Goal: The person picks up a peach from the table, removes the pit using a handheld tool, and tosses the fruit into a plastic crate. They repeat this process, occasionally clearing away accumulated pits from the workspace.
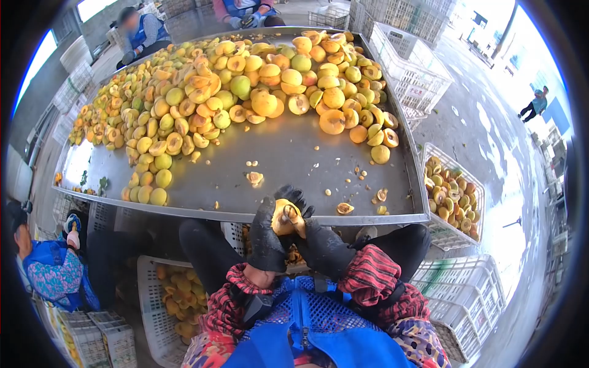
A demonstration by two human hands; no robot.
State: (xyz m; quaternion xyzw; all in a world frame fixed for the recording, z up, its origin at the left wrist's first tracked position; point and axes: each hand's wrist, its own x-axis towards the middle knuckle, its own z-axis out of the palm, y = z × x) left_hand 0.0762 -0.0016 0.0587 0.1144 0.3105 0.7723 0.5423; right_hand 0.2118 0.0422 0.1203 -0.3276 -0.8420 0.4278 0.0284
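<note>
Both my hands wear black gloves and meet at the near edge of the metal table. Between them is a yellow-orange fruit, with its torn inner side showing. My left hand wraps round the fruit's left side. My right hand closes on its right side, a bare fingertip showing against the flesh. Whether a small tool is in my right hand is hidden. Just beyond my hands lies a torn fruit scrap. A large heap of whole and halved fruit covers the table's far part.
A crate of halved fruit stands right of the table; another fruit crate is at lower left. Stacked white crates stand at the far right corner. Co-workers sit beyond the table and at left. A person stands far right.
</note>
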